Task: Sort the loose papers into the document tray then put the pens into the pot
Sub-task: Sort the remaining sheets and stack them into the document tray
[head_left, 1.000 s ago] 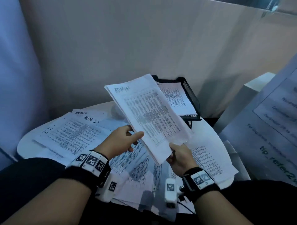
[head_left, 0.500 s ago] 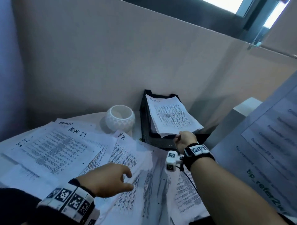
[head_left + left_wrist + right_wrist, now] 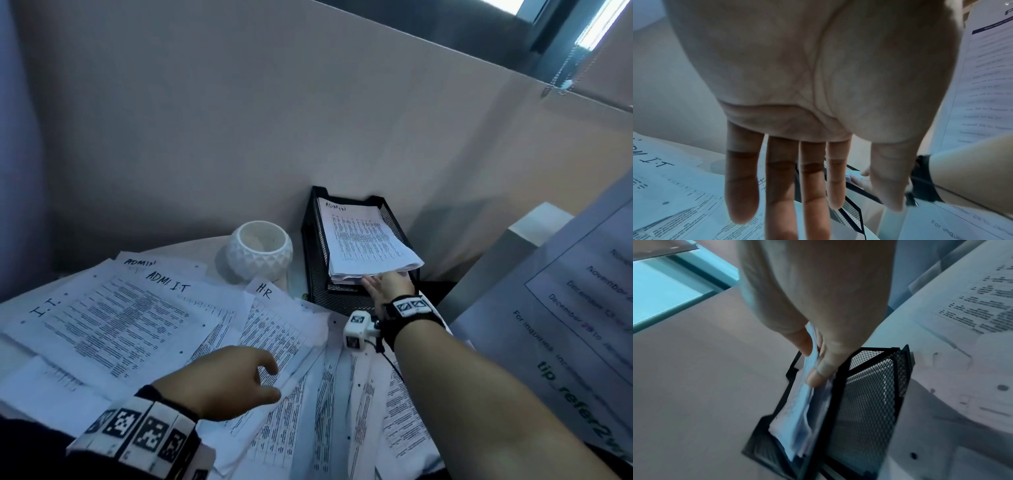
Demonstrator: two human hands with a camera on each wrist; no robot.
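Black mesh document tray (image 3: 310, 240) sat at the back of the surface (image 3: 198, 248), right hand (image 3: 390, 291) at its front lip. Right grip was pinching the near edge of the ADMIN stack (image 3: 366, 243), thumb on one side and fingers on the other per the right wrist view (image 3: 816, 353). Likely reason: seating the sheets fully into the top tier and squaring the overhanging edge before release. Left hand (image 3: 226, 383) hovered over the loose papers (image 3: 113, 322) nearer the body, grip spread and relaxed, holding nothing; probably lining up the next sheet, maybe the H.R one (image 3: 270, 308) just beyond its fingertips. White pot (image 3: 260, 255) stood just left of the tray, no pens visible anywhere.

Versus a second back: the stack was then held up in both hands well short of the tray; now it lay in the tray, the left hand had let go and dropped to the pile.
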